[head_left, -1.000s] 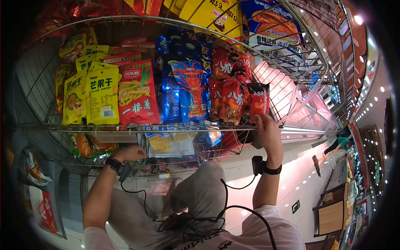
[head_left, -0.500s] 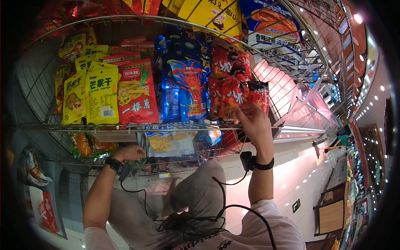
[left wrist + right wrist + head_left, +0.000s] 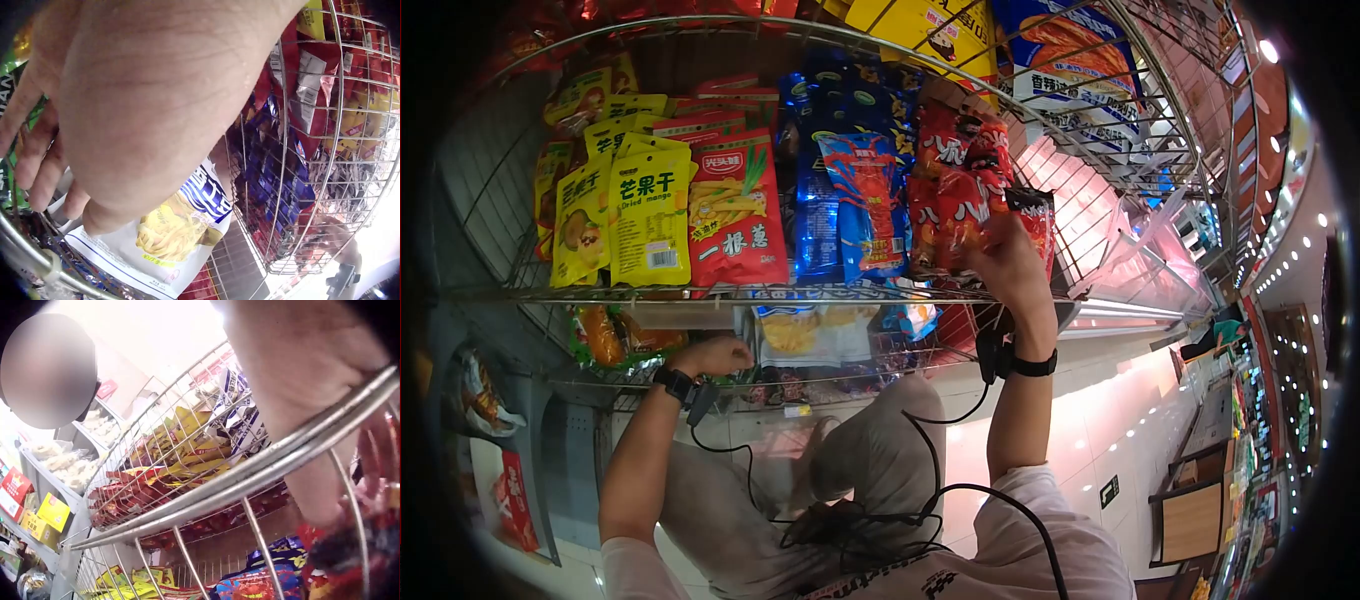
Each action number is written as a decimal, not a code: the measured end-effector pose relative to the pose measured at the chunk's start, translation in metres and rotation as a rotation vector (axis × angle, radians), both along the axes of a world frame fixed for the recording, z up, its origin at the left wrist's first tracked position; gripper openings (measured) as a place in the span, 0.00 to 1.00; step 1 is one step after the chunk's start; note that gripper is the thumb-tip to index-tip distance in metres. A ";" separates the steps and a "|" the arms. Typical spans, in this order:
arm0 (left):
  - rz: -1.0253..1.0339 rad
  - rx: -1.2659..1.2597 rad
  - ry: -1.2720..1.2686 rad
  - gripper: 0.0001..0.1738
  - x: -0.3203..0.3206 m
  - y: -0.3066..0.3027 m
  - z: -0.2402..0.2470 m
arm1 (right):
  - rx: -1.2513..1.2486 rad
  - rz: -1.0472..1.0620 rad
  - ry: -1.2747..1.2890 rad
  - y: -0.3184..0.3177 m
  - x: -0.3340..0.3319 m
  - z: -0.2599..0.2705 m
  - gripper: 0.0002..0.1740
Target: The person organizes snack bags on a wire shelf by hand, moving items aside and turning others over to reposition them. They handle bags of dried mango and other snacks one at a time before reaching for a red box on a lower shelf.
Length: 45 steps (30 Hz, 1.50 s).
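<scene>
Red snack packets (image 3: 962,205) stand at the right end of the wire basket, with a black-topped packet (image 3: 1036,212) beside them. My right hand (image 3: 1018,280) reaches over the front rim, its fingers against the red packets. In the right wrist view, one fairly straight finger of the right hand (image 3: 306,394) points down to a blurred red packet; the other fingertips are hidden. Lower left, my left hand (image 3: 712,356) hangs loosely curled, holding nothing. The left wrist view shows the left hand (image 3: 125,112) above a white noodle packet (image 3: 125,250).
Yellow dried-mango packets (image 3: 650,215), red packets with a green onion picture (image 3: 735,210) and blue packets (image 3: 865,215) fill the basket's left and middle. The wire front rim (image 3: 800,296) runs across. Cables (image 3: 840,525) lie over the person's lap. Another person (image 3: 1225,332) appears far right.
From the black-topped packet, my right hand has moved left to the red packets, whose arrangement has shifted slightly. The left hand stays nearly in place. The view has shifted a little.
</scene>
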<state>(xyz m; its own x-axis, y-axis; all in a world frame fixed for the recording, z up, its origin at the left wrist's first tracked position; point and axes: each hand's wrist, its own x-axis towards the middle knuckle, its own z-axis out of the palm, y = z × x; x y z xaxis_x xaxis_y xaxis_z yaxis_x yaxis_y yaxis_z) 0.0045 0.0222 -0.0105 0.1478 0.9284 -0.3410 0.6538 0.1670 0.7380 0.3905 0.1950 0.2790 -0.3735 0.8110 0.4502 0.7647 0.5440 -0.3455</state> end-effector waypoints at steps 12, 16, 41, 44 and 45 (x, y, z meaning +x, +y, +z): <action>-0.038 0.044 0.073 0.21 -0.002 0.001 0.003 | 0.394 -0.122 0.132 -0.028 0.002 -0.012 0.13; -0.099 0.165 0.092 0.24 -0.015 0.007 -0.033 | 0.277 -0.008 0.233 -0.040 0.004 -0.023 0.11; 0.130 0.084 -0.192 0.24 0.003 0.011 -0.004 | -0.102 0.176 -0.525 0.154 0.005 -0.279 0.41; 0.095 0.125 -0.146 0.24 0.002 0.011 -0.008 | -0.205 -0.131 -0.511 0.188 0.019 -0.350 0.42; 0.102 0.124 -0.152 0.24 -0.001 0.012 -0.014 | -0.204 -0.125 -0.518 0.194 0.022 -0.350 0.42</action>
<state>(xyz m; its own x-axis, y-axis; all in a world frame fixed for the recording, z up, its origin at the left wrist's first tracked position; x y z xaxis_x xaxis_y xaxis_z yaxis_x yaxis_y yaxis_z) 0.0030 0.0344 -0.0246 0.0920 0.9746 -0.2042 0.5176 0.1284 0.8459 0.4128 0.3890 -0.0710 -0.3998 0.9144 0.0632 0.9163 0.4004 0.0031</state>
